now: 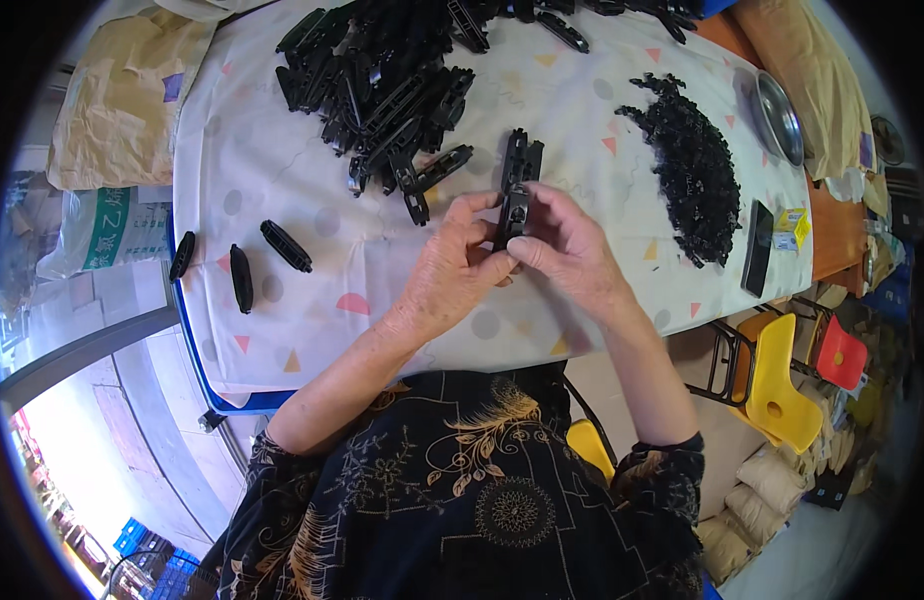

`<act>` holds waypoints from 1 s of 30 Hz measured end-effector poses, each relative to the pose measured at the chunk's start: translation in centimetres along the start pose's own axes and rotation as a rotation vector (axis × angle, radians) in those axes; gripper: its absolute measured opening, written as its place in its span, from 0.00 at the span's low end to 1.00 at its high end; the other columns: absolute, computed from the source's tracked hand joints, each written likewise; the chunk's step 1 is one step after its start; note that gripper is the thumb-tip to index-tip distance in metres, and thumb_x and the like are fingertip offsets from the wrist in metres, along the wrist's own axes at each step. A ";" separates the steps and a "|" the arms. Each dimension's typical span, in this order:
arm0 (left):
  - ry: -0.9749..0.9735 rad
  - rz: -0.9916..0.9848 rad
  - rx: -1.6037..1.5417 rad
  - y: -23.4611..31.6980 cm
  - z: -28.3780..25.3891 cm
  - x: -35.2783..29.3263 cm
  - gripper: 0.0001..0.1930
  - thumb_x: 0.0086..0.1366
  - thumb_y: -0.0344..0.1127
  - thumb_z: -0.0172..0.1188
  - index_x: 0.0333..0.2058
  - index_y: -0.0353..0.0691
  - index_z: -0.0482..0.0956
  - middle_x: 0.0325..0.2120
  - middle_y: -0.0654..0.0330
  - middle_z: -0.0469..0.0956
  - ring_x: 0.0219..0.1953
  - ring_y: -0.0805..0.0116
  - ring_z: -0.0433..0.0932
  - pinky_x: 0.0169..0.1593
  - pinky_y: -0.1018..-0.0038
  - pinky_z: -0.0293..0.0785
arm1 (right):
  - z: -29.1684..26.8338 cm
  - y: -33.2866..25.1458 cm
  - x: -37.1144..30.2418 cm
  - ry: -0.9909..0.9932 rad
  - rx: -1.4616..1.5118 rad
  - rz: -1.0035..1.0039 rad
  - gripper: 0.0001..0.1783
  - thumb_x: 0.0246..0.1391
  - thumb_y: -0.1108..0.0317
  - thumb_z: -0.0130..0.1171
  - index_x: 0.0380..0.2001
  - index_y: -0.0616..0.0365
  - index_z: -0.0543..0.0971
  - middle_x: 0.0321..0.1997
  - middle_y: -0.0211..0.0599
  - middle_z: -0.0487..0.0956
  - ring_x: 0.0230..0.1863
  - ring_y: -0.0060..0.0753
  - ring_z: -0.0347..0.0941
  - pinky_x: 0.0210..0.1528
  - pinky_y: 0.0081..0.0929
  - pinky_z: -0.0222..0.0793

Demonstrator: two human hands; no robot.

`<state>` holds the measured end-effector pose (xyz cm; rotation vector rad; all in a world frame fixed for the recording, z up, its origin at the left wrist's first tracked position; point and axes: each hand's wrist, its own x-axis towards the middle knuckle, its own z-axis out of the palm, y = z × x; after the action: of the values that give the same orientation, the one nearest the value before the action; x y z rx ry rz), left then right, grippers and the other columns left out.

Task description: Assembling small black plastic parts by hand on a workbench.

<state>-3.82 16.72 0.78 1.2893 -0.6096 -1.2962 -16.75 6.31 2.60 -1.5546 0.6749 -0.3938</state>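
Observation:
Between my two hands, over the middle of the table, is a long black plastic part (519,165) with a slotted body, its far end pointing away from me. My left hand (459,255) grips it from the left, fingers curled around its near half. From the right, my right hand (574,245) pinches the same part, the thumb pressed near its lower end. Both thumbs almost meet there, and the part's near end is partly hidden by them. Beyond my left hand lies a big heap of similar black plastic parts (392,100).
On the right is a pile of small black pieces (694,170), with a metal bowl (778,118), a black phone (757,248) and a yellow box (790,230) beside it. Several single black parts (286,246) lie at left. A yellow chair (782,385) stands off the table's right side.

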 end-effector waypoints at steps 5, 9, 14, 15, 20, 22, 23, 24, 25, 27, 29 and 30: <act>-0.138 0.134 0.123 0.1 0.0 0.5 0.36 0.58 0.17 0.51 0.63 0.44 0.47 0.42 0.54 0.73 0.39 0.70 0.76 0.41 0.75 0.75 | 0.8 1.1 -0.3 -0.017 0.481 0.253 0.22 0.55 0.72 0.58 0.53 0.61 0.69 0.42 0.28 0.77 0.41 0.19 0.72 0.44 0.19 0.69; -0.197 0.171 0.115 -0.6 0.3 0.9 0.35 0.58 0.15 0.49 0.62 0.44 0.50 0.43 0.54 0.73 0.43 0.68 0.76 0.46 0.73 0.73 | 0.9 1.2 -1.0 0.040 0.467 0.194 0.16 0.57 0.74 0.56 0.49 0.63 0.70 0.42 0.30 0.77 0.43 0.20 0.72 0.45 0.19 0.69; -0.190 0.298 0.299 -0.1 0.4 1.0 0.30 0.58 0.19 0.53 0.58 0.41 0.56 0.41 0.51 0.74 0.42 0.63 0.78 0.46 0.71 0.74 | 0.1 1.5 -1.0 0.038 0.438 0.101 0.15 0.57 0.76 0.53 0.48 0.64 0.70 0.44 0.33 0.77 0.45 0.21 0.71 0.50 0.20 0.67; -0.184 0.296 0.302 0.2 0.2 0.6 0.30 0.58 0.19 0.53 0.58 0.41 0.56 0.41 0.51 0.74 0.42 0.63 0.78 0.46 0.71 0.74 | -1.4 1.2 -0.6 -0.054 0.276 0.059 0.14 0.56 0.77 0.54 0.47 0.62 0.71 0.44 0.32 0.77 0.45 0.21 0.72 0.50 0.21 0.66; -0.063 0.326 0.652 1.4 -2.4 -2.0 0.22 0.59 0.25 0.58 0.51 0.41 0.61 0.29 0.51 0.72 0.26 0.60 0.75 0.31 0.68 0.72 | -9.5 0.1 5.9 0.195 -0.834 -0.298 0.18 0.47 0.75 0.59 0.44 0.58 0.74 0.41 0.36 0.75 0.44 0.35 0.73 0.48 0.29 0.68; 0.099 0.247 0.664 1.8 -3.9 -2.7 0.18 0.60 0.28 0.59 0.46 0.41 0.63 0.21 0.55 0.68 0.20 0.63 0.68 0.27 0.72 0.67 | -12.1 0.4 8.9 0.332 -1.296 -0.432 0.19 0.45 0.76 0.59 0.44 0.58 0.73 0.40 0.40 0.74 0.44 0.44 0.71 0.47 0.34 0.69; 0.186 0.294 0.698 1.4 -4.8 -2.6 0.14 0.60 0.27 0.58 0.43 0.40 0.65 0.20 0.55 0.68 0.20 0.61 0.69 0.26 0.71 0.66 | -13.1 0.4 9.7 0.336 -1.451 -0.451 0.20 0.44 0.77 0.58 0.44 0.58 0.73 0.40 0.42 0.73 0.45 0.47 0.70 0.47 0.37 0.68; 0.259 0.275 0.753 1.7 -5.4 -2.4 0.13 0.59 0.27 0.57 0.42 0.39 0.66 0.20 0.54 0.69 0.20 0.58 0.69 0.26 0.70 0.66 | -14.1 1.0 10.6 0.334 -1.434 -0.462 0.20 0.44 0.77 0.58 0.44 0.58 0.73 0.40 0.42 0.73 0.45 0.47 0.70 0.47 0.37 0.68; 0.336 0.256 0.807 2.2 -5.9 -2.5 0.11 0.59 0.26 0.56 0.40 0.39 0.66 0.19 0.53 0.69 0.20 0.56 0.69 0.25 0.69 0.66 | -14.8 1.4 11.5 0.242 -1.522 -0.403 0.19 0.44 0.79 0.56 0.44 0.58 0.72 0.40 0.42 0.73 0.46 0.46 0.70 0.47 0.36 0.68; 0.417 0.313 0.897 3.0 -5.9 -1.9 0.12 0.57 0.24 0.56 0.40 0.40 0.68 0.20 0.52 0.70 0.21 0.52 0.71 0.25 0.66 0.67 | -15.0 1.9 12.0 0.146 -1.610 -0.351 0.19 0.44 0.81 0.54 0.44 0.58 0.72 0.40 0.42 0.72 0.47 0.45 0.70 0.48 0.34 0.68; 0.400 0.362 0.965 3.4 -5.9 -1.2 0.17 0.55 0.24 0.57 0.44 0.41 0.69 0.24 0.51 0.74 0.24 0.52 0.74 0.27 0.64 0.69 | -14.7 1.7 11.9 0.087 -1.626 -0.409 0.20 0.42 0.84 0.51 0.42 0.60 0.73 0.40 0.43 0.72 0.44 0.47 0.71 0.45 0.35 0.70; 0.381 0.360 0.987 3.7 -5.4 -0.8 0.20 0.53 0.23 0.56 0.46 0.44 0.71 0.31 0.52 0.72 0.27 0.52 0.75 0.30 0.61 0.71 | -14.5 1.5 11.4 0.090 -1.632 -0.411 0.20 0.42 0.84 0.51 0.42 0.60 0.73 0.40 0.43 0.72 0.44 0.47 0.71 0.45 0.35 0.70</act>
<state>2.16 18.51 3.01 2.0248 -1.2062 -0.3849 -17.28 -12.17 1.01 -3.2675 0.7559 -0.1538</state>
